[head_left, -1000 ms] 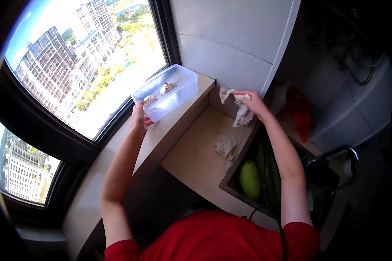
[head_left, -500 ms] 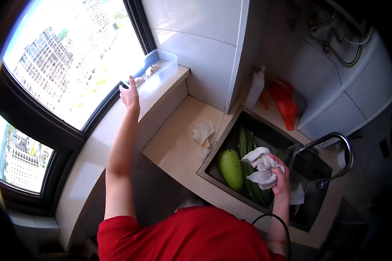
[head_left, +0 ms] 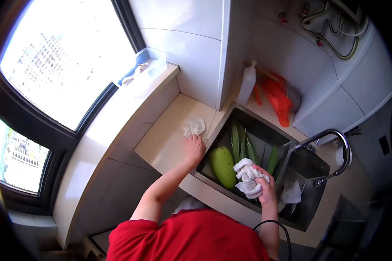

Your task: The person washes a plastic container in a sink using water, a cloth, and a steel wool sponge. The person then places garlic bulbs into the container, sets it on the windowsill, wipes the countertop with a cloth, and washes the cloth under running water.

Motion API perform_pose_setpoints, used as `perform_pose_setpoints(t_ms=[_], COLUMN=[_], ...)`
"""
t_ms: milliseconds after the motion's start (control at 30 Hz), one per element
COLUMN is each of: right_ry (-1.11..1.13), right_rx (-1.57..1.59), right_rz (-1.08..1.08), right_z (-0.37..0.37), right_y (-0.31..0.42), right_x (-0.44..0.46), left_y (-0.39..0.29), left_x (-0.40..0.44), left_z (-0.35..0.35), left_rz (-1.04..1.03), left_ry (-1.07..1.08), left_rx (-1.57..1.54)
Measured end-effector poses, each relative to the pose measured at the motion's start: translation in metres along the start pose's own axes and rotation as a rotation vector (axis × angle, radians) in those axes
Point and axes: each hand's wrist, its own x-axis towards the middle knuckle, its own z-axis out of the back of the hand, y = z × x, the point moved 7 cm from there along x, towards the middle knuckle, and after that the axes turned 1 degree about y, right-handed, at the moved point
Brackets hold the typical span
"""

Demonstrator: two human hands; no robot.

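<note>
My left hand [head_left: 194, 148] is down on the counter, its fingers bent together at the lower edge of a crumpled whitish tissue [head_left: 194, 125]. Under the palm, the counter is hidden. My right hand [head_left: 267, 186] is closed around a bunched white cloth [head_left: 250, 177] above the sink [head_left: 196, 170]. Beneath and beside the cloth lie a large green melon-like fruit [head_left: 222, 167] and several long green leaves or pods [head_left: 245, 141] in the left basin.
A curved faucet [head_left: 347, 150] arches over the right basin, where a white piece [head_left: 291, 192] lies. Behind the sink stand a white bottle [head_left: 247, 83] and a red plastic bag [head_left: 278, 98]. A clear plastic box [head_left: 154, 65] with pale items sits on the window ledge [head_left: 117, 124].
My left hand has come down from beside the plastic box on the ledge to the tissue on the counter. My right hand keeps the cloth over the sink. The view has shifted slightly.
</note>
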Motion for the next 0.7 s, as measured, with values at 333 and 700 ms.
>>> perform_pose_setpoints(t_ms=[333,700], right_ry=[0.084,0.184], right_rx=[0.014,0.010], right_rz=[0.004,-0.005], right_z=[-0.025,-0.079], right_y=[-0.001,-0.012], right_x=[0.022,0.042], left_y=[0.017,0.219], left_x=[-0.012,-0.053], left_z=[0.012,0.336], left_rz=[0.007,0.158], left_ry=[-0.083,-0.863], left_rx=[-0.090,-0.260])
